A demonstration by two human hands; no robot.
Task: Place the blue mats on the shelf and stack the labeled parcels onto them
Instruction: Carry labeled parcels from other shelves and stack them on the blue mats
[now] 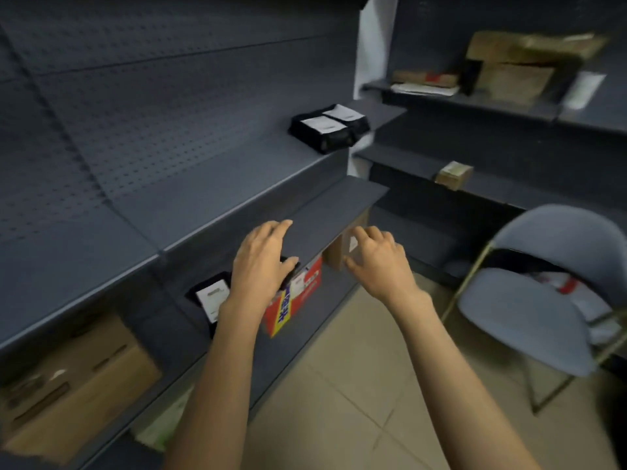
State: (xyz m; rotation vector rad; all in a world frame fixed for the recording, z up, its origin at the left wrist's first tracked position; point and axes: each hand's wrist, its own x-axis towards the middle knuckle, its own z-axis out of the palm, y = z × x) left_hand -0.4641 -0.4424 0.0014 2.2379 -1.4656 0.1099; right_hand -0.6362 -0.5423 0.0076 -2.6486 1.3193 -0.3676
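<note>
Nearest, a cardboard box sits low on the left. The left hand reaches over the shelf edge; something dark lies under its thumb, too blurred to tell whether it is gripped. The right hand hangs loosely curled and empty before a labeled brown parcel. Between them stand a black labeled parcel and a red-yellow box. Higher up lie two black parcels; a chair stands to the right.

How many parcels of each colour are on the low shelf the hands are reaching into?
Black parcel: 1
Red box: 1
Brown box: 1
Total: 3
A dark thing under the left hand is too hidden to count.
</note>
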